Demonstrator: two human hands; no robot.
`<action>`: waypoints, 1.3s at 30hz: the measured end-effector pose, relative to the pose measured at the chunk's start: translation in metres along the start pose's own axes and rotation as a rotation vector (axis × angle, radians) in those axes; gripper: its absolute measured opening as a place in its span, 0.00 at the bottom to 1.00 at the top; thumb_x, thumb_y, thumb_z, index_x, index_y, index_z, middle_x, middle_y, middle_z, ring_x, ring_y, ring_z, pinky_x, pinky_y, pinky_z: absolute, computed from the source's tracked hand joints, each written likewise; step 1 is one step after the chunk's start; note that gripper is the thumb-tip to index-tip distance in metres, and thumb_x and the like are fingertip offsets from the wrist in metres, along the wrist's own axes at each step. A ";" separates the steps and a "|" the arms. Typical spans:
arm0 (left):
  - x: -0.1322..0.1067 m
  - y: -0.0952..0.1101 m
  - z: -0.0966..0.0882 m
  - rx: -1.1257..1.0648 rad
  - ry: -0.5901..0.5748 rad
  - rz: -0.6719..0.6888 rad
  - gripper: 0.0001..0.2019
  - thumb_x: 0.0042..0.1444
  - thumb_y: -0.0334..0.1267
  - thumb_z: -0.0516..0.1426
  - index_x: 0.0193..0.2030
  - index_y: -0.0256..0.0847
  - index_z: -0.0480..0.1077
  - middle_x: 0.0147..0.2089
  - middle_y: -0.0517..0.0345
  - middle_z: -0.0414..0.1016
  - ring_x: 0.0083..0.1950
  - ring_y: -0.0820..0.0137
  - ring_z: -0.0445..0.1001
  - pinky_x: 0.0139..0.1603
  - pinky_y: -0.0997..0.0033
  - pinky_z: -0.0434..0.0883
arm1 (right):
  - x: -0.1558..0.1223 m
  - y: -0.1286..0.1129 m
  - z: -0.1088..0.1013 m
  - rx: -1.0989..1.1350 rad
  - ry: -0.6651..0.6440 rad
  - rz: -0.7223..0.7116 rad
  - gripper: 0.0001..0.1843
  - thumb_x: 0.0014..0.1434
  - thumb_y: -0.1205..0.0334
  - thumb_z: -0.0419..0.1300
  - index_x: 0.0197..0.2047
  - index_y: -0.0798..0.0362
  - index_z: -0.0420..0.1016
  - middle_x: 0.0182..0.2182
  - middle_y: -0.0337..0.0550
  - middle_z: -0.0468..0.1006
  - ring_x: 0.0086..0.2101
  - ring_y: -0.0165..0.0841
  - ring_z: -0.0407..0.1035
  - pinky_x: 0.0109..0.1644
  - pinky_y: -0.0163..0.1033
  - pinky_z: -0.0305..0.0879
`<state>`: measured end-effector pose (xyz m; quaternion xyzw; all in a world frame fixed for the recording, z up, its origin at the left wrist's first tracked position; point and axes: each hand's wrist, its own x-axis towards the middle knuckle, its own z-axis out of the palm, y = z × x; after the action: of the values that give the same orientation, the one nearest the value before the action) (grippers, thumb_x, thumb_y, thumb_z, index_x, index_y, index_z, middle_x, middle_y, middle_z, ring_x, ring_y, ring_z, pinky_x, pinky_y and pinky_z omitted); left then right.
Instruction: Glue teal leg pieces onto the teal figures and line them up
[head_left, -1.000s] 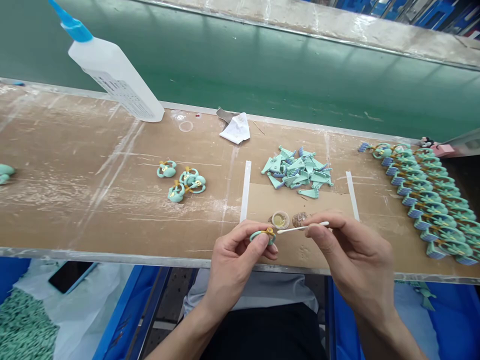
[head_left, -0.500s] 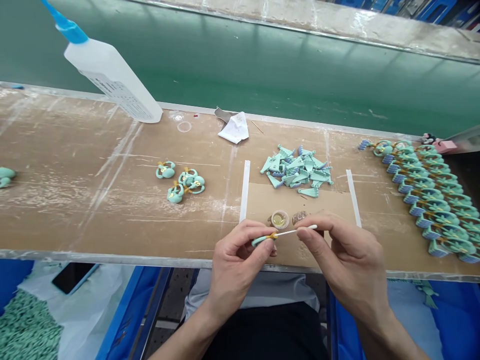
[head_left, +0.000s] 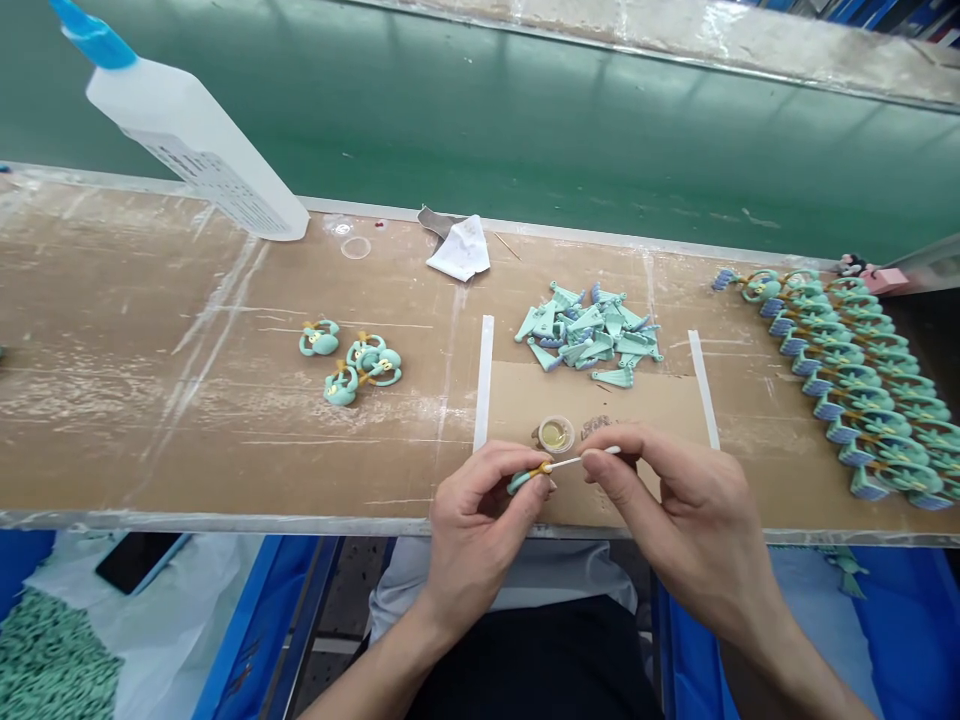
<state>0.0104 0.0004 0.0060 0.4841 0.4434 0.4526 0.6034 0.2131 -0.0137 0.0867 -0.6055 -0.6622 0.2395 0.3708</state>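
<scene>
A long worktop point(head_left: 150, 400) with a scuffed, whitish-streaked brown surface runs across the view in front of a green panel point(head_left: 487, 130), and blue bins point(head_left: 907, 630) sit below its front edge. Along the right end, assembled mint-green figures point(head_left: 847, 390) with blue ribbed ends lie in close diagonal rows. A white squeeze bottle point(head_left: 195, 150) with a blue nozzle tilts at the back edge, not far from a crumpled white paper point(head_left: 459, 250). Mid-worktop lies a heap of loose mint-green fan-shaped parts point(head_left: 589, 335), and further left sits a small cluster of mint-green rings point(head_left: 364, 365) with gold bands. A cardboard sheet point(head_left: 600, 400) lies between two white strips point(head_left: 484, 380), with a small cup of yellow liquid point(head_left: 556, 434) on it. Over the front edge of the cardboard, the left hand point(head_left: 480, 530) is closed in a firm pinch on a mint-green piece point(head_left: 523, 482) with a gold band. The right hand point(head_left: 675, 510) pinches a cotton swab point(head_left: 592, 457) between thumb and forefinger, its tip touching that gold band.
</scene>
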 end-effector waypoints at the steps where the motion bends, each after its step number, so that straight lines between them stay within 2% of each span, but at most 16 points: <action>1: 0.000 0.000 0.000 -0.014 -0.005 -0.004 0.06 0.76 0.42 0.72 0.52 0.44 0.92 0.50 0.47 0.90 0.45 0.60 0.88 0.45 0.64 0.85 | -0.002 0.000 0.001 -0.005 0.033 0.015 0.07 0.83 0.62 0.68 0.48 0.43 0.86 0.36 0.37 0.90 0.30 0.36 0.80 0.37 0.41 0.76; 4: -0.001 -0.001 0.001 -0.051 -0.007 -0.015 0.07 0.77 0.41 0.71 0.52 0.42 0.90 0.49 0.48 0.89 0.44 0.62 0.89 0.45 0.66 0.86 | -0.006 0.001 0.004 -0.021 0.125 0.044 0.05 0.81 0.62 0.70 0.49 0.44 0.87 0.34 0.34 0.88 0.27 0.33 0.75 0.38 0.39 0.75; 7: -0.001 0.000 0.001 -0.054 -0.004 -0.025 0.06 0.77 0.40 0.71 0.51 0.41 0.90 0.48 0.49 0.89 0.44 0.63 0.89 0.46 0.67 0.87 | -0.008 0.002 0.007 -0.005 0.122 0.047 0.06 0.81 0.64 0.70 0.48 0.45 0.87 0.35 0.33 0.88 0.27 0.30 0.73 0.39 0.37 0.75; 19: -0.001 0.000 0.000 -0.078 -0.017 -0.027 0.06 0.77 0.39 0.70 0.52 0.41 0.89 0.47 0.50 0.89 0.43 0.63 0.90 0.46 0.66 0.88 | -0.004 0.005 0.012 0.029 0.091 0.029 0.07 0.81 0.66 0.70 0.48 0.45 0.86 0.33 0.32 0.86 0.29 0.30 0.77 0.37 0.36 0.73; 39: 0.000 -0.004 0.000 -0.041 -0.021 0.022 0.04 0.76 0.38 0.70 0.52 0.43 0.90 0.49 0.48 0.89 0.47 0.61 0.88 0.46 0.64 0.85 | -0.004 -0.002 0.005 0.011 0.046 -0.031 0.09 0.82 0.69 0.67 0.47 0.46 0.84 0.34 0.32 0.86 0.32 0.31 0.81 0.41 0.36 0.76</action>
<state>0.0107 -0.0004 0.0024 0.4812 0.4222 0.4632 0.6129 0.2078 -0.0170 0.0840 -0.5985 -0.6613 0.2235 0.3931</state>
